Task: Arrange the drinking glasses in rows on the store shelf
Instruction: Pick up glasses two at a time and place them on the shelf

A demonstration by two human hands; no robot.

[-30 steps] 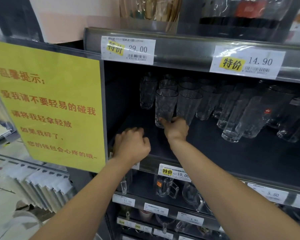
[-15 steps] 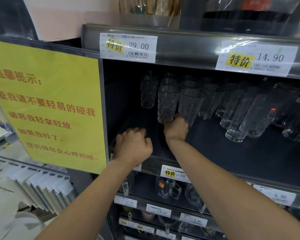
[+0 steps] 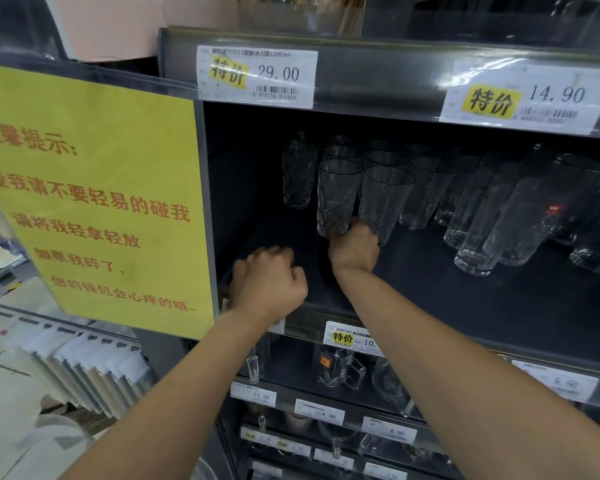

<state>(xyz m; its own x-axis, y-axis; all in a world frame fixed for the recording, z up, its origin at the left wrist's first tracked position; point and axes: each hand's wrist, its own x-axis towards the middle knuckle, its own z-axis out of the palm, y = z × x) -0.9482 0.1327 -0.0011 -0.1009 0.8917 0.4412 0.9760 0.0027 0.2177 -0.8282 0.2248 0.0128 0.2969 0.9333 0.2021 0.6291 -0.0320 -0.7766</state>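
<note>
Reaching into the dark store shelf [image 3: 430, 289], the right hand [image 3: 354, 251] grips the foot of a clear dimpled glass tumbler [image 3: 338, 195] at the front of the cluster. Its fingertips are hidden behind the base. The tumbler stands with its long axis upright and rim up, straight ahead of that hand and just above it. A second clear dimpled tumbler [image 3: 385, 199] stands just beside it on the right. Matching tumblers [image 3: 385, 157] file back behind these two, and a lone dimpled glass [image 3: 298, 174] stands apart to the left. The left hand [image 3: 269, 282] is clenched at the shelf's front edge with nothing visible in it. It is lower and farther from the glass, so the right hand is likely the working one.

The white price tag [image 3: 257, 76] overhead reads "特价 29.00" and "1200ml". A second white price tag [image 3: 530, 97] reads "特价 14.90". The yellow paper notice [image 3: 94, 202] begins "温馨提示:" and continues "请将我轻拿轻放". Smaller tags below show 8.00, 4.90 and 5.50. A tall smooth clear glass [image 3: 534, 216] on the right carries a red sticker too small to read.
</note>
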